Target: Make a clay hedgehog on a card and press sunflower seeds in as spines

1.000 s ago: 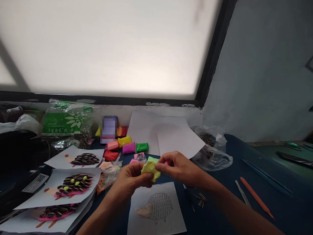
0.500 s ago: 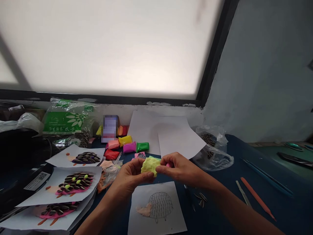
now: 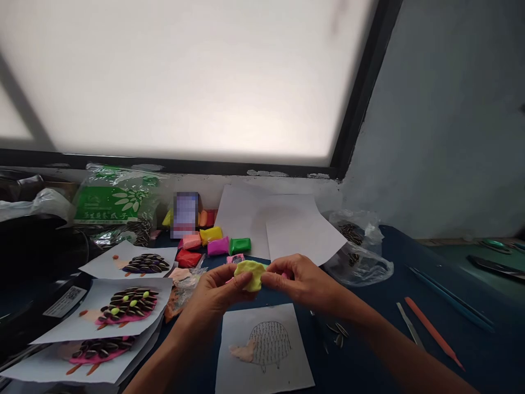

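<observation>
Between my two hands is a flattened piece of yellow modelling clay (image 3: 251,273) with an uneven edge. My left hand (image 3: 221,287) pinches its left side, thumb on the near face. On its right edge, the thumb and fingers of my right hand (image 3: 293,279) are closed; a bit of pink shows at those fingers. Below the hands lies a white sheet with a hedgehog drawing (image 3: 270,342), its snout covered in pale peach clay (image 3: 244,350). A few sunflower seeds (image 3: 339,332) and a dark pen (image 3: 319,331) lie right of the sheet.
Finished seed hedgehog pictures (image 3: 127,306) are stacked at the left. Behind my hands are coloured clay packets (image 3: 217,246), a phone (image 3: 185,214) and white sheets (image 3: 303,230). A bag of seeds (image 3: 356,246), tweezers (image 3: 451,298) and an orange clay tool (image 3: 435,334) lie to the right.
The yellow clay has tilted and shifted slightly left, and my left thumb now lies farther over its face. Both hands still hold it.
</observation>
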`<state>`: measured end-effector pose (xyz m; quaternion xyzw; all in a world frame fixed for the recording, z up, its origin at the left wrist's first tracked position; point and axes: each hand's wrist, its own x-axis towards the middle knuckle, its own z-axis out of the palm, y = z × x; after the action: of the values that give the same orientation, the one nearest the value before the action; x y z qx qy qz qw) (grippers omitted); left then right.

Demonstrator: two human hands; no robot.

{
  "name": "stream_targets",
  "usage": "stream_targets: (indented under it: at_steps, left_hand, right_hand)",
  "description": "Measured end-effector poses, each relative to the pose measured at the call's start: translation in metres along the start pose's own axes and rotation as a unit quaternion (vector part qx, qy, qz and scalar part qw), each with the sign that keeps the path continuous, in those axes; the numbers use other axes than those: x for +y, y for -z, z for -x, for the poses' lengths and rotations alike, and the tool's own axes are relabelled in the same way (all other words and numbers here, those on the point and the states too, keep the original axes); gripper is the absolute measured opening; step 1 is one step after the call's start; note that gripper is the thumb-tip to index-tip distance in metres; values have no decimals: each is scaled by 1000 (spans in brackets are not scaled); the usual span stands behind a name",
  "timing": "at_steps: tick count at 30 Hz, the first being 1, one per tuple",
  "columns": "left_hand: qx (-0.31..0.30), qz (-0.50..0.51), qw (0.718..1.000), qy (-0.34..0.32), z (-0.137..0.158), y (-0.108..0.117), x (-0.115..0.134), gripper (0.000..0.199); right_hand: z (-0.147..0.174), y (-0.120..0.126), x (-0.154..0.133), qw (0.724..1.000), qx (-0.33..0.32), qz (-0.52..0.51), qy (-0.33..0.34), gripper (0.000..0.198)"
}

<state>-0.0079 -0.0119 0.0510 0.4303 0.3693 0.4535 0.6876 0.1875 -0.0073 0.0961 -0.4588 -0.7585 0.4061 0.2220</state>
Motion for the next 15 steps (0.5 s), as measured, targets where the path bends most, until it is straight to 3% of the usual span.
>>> stream_targets:
  at_steps: [7, 15]
  left_hand:
    - [22, 28, 999, -7, -1, -2, -6, 30]
    - [64, 53, 996, -20, 2, -7, -3, 34]
  right_hand:
    - [-3, -11, 3, 995, 8, -95, -11, 33]
    - [-1, -3, -2, 997, -13, -65, -28, 33]
